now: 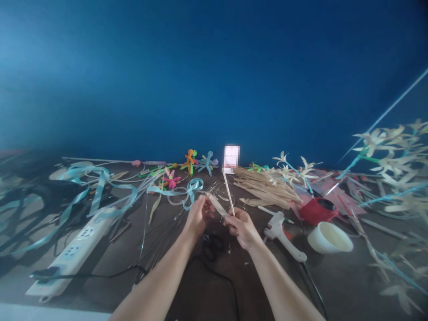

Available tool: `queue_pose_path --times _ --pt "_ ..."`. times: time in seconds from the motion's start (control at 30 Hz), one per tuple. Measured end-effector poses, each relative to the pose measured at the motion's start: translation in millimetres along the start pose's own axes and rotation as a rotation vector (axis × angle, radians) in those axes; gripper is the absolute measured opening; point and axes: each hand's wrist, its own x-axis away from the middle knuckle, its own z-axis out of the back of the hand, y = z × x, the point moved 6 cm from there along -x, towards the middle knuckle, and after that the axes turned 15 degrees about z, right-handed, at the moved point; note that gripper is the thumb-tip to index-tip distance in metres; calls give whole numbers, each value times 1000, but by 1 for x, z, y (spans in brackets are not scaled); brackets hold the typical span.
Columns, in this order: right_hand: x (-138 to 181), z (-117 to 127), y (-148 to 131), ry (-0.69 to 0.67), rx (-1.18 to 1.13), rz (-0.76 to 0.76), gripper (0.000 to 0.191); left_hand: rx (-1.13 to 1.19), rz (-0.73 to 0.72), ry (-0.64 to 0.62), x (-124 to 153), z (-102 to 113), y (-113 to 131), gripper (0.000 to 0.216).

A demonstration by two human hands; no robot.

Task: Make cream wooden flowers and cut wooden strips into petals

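My right hand (242,227) is closed, pinching a thin pale stick (228,191) that stands nearly upright, together with the lower end of a pale dry strip (216,203), like a piece of husk. The strip slants up to the left, where the curled fingers of my left hand (199,216) close on it; their exact grip is partly hidden. Beneath my hands lie black-handled scissors (212,246). A white glue gun (282,236) rests just right of my right hand. Behind it is a pile of dry tan strips (267,187).
A white power strip (75,256) with a black plug lies left, near tangled light-blue ribbon (100,183). Fuzzy colored figures (190,161) line the blue wall (214,80). At right are a white cup (329,238), a red object (317,211) and pale flowers (388,142) on blue stems.
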Motion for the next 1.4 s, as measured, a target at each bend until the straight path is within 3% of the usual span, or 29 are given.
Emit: queue_pose_path --times 0.13,0.3,0.53,0.77,1.2,1.4 --pt "-1 2 1 21 32 33 17 -190 79 -114 4 -15 -12 29" --pt "-4 6 -2 73 126 108 22 -248 66 -76 3 -12 -12 22" --pt "-6 8 -9 103 63 127 20 -329 24 -23 -3 -7 -9 21" --pt "-7 11 -14 153 36 169 14 -270 29 -7 -3 -2 -6 17" --pt "-7 7 -12 87 2 171 9 -146 70 -10 -3 -2 -5 5" --pt "-6 7 -17 74 135 217 6 -111 71 -5 -6 0 -7 7"
